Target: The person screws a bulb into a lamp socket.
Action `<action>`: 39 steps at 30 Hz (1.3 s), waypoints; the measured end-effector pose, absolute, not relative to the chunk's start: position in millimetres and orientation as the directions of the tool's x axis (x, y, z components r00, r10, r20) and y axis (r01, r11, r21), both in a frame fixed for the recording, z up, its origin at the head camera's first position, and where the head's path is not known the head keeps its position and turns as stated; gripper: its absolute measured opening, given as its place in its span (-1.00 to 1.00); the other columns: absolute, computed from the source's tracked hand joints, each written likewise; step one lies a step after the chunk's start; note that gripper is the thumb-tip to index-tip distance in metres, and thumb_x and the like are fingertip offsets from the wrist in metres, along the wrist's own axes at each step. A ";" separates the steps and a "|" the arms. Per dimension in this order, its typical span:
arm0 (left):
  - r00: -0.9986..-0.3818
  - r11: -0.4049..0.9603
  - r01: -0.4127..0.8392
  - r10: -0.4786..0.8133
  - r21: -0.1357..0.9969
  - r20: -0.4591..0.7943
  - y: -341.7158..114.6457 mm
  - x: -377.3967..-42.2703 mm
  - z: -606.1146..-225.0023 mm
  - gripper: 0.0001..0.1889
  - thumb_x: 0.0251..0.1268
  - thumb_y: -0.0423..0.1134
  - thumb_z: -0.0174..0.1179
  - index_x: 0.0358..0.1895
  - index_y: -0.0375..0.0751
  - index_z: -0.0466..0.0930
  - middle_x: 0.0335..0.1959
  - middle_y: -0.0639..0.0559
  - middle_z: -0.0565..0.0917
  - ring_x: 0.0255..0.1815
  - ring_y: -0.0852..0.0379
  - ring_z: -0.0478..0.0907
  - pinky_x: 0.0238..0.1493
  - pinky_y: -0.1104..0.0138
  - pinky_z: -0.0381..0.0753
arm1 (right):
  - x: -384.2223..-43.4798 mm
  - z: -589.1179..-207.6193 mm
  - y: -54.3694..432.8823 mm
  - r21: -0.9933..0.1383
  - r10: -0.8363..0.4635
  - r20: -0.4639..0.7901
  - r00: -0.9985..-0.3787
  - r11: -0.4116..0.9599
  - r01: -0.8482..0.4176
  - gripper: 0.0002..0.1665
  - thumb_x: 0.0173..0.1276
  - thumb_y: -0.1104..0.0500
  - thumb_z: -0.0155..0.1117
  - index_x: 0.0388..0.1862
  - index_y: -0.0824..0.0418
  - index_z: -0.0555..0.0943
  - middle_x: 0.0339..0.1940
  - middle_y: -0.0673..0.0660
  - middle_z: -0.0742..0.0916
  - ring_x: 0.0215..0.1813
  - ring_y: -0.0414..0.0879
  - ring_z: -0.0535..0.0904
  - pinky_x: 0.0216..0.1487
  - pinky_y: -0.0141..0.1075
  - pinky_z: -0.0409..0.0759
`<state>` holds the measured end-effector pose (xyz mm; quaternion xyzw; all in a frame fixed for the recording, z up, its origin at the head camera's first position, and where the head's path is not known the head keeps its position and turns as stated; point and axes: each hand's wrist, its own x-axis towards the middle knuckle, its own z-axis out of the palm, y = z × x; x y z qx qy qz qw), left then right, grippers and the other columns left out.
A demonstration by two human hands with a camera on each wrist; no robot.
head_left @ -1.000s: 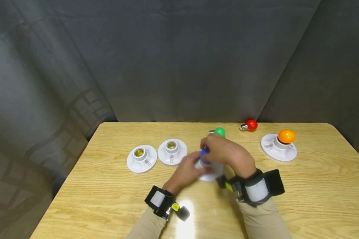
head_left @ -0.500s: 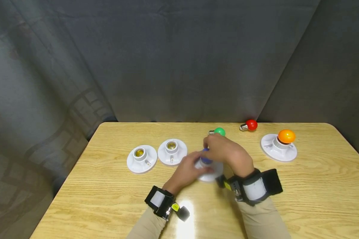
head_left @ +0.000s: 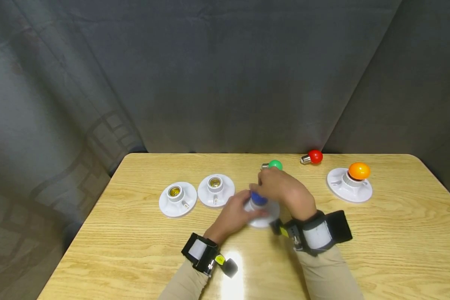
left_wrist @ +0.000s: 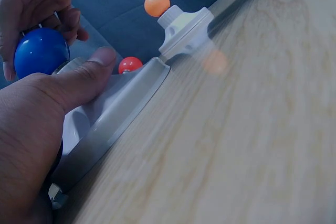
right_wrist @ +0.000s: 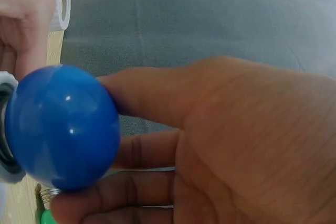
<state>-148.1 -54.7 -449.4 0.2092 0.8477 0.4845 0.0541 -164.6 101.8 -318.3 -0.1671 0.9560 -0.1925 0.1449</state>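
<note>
A blue light bulb (right_wrist: pixel 65 127) sits in the socket of a white round lamp holder (head_left: pixel 268 217) in the middle of the table. My left hand (head_left: pixel 233 214) grips that holder, its thumb (left_wrist: pixel 92 77) lying across the near side of the socket collar. From above, my right hand (head_left: pixel 285 191) holds the bulb, with the thumb on one side and curled fingers (right_wrist: pixel 113 198) on the other. Inside the socket the bulb's metal base is mostly hidden.
Two bare lamp holders, a left one (head_left: pixel 178 200) and a nearer one (head_left: pixel 216 191), stand left of my hands. Behind my right hand lies a green bulb (head_left: pixel 276 166). A red bulb (head_left: pixel 316 156) lies farther right, by a holder bearing an orange bulb (head_left: pixel 359 171).
My right hand has turned a little and its wrist has shifted slightly left, while its fingers changed position on the blue bulb. My left hand and the lamp holder have stayed in place.
</note>
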 end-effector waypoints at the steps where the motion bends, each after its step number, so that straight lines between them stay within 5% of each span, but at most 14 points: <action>1: -0.907 0.443 0.302 0.407 0.844 0.111 -54.7 -148.2 -449.4 -0.39 -0.01 0.28 0.35 0.19 0.36 0.48 0.07 0.27 0.66 0.10 0.27 0.58 0.20 0.17 0.53 | -165.0 -318.6 101.9 -0.414 -0.373 -0.214 -0.903 0.872 -0.262 -0.63 0.40 -0.03 0.15 -0.26 0.28 0.61 -0.40 0.10 0.61 -0.33 -0.06 0.52 -0.35 -0.30 0.47; 16: -0.906 0.435 0.308 0.406 0.846 0.121 -54.2 -148.3 -448.5 -0.36 0.03 0.22 0.36 0.25 0.32 0.44 0.13 0.25 0.64 0.16 0.25 0.56 0.24 0.18 0.52 | -154.4 -300.9 103.2 -0.399 -0.300 -0.271 -0.915 0.900 -0.177 -0.44 0.39 -0.21 0.15 0.03 0.25 0.56 -0.20 0.14 0.67 -0.19 0.00 0.58 -0.21 -0.17 0.56; 22: -0.907 0.446 0.307 0.406 0.841 0.115 -55.3 -148.2 -447.9 -0.42 0.05 0.22 0.35 0.22 0.42 0.45 0.12 0.27 0.62 0.17 0.24 0.53 0.22 0.18 0.51 | -148.9 -297.2 102.3 -0.400 -0.450 -0.152 -0.880 0.842 -0.362 -0.53 0.28 0.13 0.32 0.12 0.32 0.57 0.09 0.23 0.68 0.11 0.08 0.53 0.16 -0.03 0.54; 26: -0.911 0.447 0.282 0.401 0.849 0.091 -55.4 -147.7 -448.9 -0.38 0.05 0.20 0.35 0.25 0.28 0.46 0.13 0.22 0.63 0.13 0.23 0.56 0.17 0.20 0.55 | -147.6 -299.1 97.5 -0.438 -0.514 -0.179 -0.839 0.805 -0.400 -0.49 0.12 0.34 0.34 0.12 0.27 0.60 0.12 0.19 0.69 0.14 0.08 0.52 0.17 -0.08 0.53; 39: -0.908 0.463 0.316 0.402 0.828 0.122 -55.5 -148.9 -450.0 -0.43 0.06 0.18 0.35 0.21 0.31 0.49 0.08 0.25 0.65 0.11 0.25 0.57 0.20 0.24 0.53 | -150.7 -306.2 98.2 -0.398 -0.557 -0.153 -0.816 0.791 -0.465 -0.69 0.04 0.44 0.30 -0.19 0.22 0.70 -0.25 0.05 0.73 -0.11 -0.03 0.50 0.03 -0.14 0.56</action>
